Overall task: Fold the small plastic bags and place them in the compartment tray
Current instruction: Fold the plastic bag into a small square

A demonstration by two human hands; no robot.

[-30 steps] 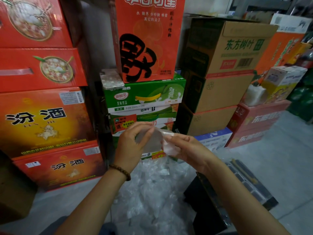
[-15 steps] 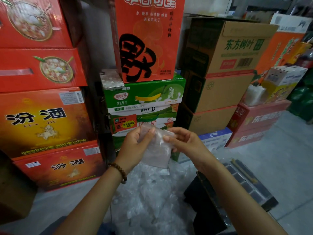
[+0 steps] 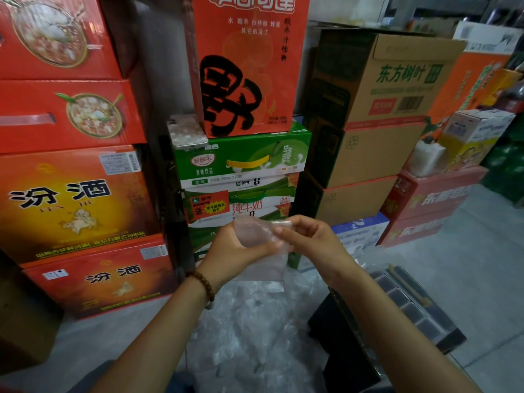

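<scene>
I count two hands, my left hand [image 3: 235,249] and right hand [image 3: 310,239], with one clear bag [image 3: 265,269] between them. One heap of bags [image 3: 249,324], too many to count. One tray [image 3: 407,306], one bracelet [image 3: 203,282], one phone [image 3: 187,131], four red boxes [image 3: 71,114] stacked left.

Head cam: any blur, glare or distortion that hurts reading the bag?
Head view: strong wide-angle bending, cartons bow at the frame edges; light dim and flat, no hard shadows; the clear plastic bag pinched by left hand and right hand is low-contrast with soft edges; the bag pile below smears into pale haze.
</scene>
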